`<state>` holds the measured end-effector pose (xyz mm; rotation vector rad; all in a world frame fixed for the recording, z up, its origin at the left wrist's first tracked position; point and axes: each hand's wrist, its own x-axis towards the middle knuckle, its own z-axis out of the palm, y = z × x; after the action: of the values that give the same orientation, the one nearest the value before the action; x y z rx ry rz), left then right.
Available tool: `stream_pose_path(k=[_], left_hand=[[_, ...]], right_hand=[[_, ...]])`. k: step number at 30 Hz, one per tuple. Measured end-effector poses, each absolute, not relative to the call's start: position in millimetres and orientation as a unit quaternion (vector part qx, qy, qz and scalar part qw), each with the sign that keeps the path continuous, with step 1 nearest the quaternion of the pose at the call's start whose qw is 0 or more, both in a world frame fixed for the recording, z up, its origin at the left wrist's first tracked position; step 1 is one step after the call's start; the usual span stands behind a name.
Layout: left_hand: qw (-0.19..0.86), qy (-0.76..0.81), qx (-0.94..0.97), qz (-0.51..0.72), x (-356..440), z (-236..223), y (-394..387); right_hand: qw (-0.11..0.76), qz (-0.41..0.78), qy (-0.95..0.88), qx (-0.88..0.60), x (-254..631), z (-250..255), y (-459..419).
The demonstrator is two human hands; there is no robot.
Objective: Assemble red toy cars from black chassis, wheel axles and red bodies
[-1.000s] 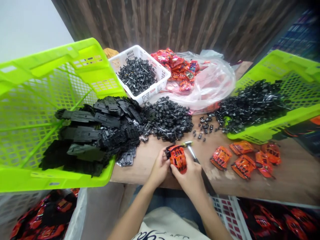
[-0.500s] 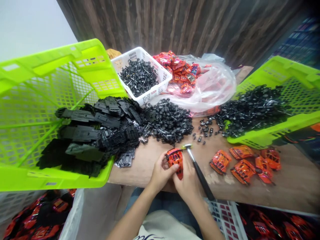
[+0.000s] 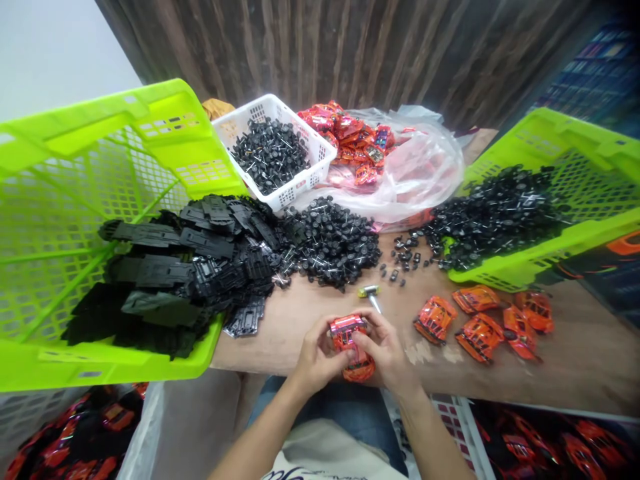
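Between both hands, close to the table's front edge, is an orange toy car (image 3: 356, 365). My left hand (image 3: 319, 357) grips its left side, thumb on top. My right hand (image 3: 386, 347) holds the right side, its thumb also pressed on the car. The undersides of the fingers are hidden. Just beyond the hands lies a small hammer (image 3: 369, 291) with a yellowish head; my right hand covers most of its handle. Several more orange toy cars (image 3: 480, 337) rest on the table to the right.
A green crate (image 3: 200, 373) on the left spills black chassis plates (image 3: 163, 270). Black wheel-and-axle pieces (image 3: 333, 243) lie heaped mid-table, in a white basket (image 3: 280, 197) and in the right green crate (image 3: 500, 277). A plastic bag (image 3: 425, 173) with orange car bodies stands behind.
The toy car has turned and come slightly nearer to me. My right hand has shifted up along its right side, now covering the hammer's handle. The view has shifted a little.
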<state>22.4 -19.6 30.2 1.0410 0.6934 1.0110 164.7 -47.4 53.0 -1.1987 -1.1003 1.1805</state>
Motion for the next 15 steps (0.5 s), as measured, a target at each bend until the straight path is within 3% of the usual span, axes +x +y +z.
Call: stream_pose_path(k=[4, 9, 15], left_hand=[[0.643, 0.353, 0.472, 0.490, 12, 21, -5], [0.576, 0.440, 0.542, 0.426, 1, 10, 17], [0.631, 0.431, 0.519, 0.383, 6, 7, 22]], right_hand=[[0.431, 0.395, -0.556, -0.590, 163, 56, -42], [0.276, 0.182, -0.709, -0.623, 161, 46, -37], [0.300, 0.132, -0.697, -0.638, 163, 20, -43]])
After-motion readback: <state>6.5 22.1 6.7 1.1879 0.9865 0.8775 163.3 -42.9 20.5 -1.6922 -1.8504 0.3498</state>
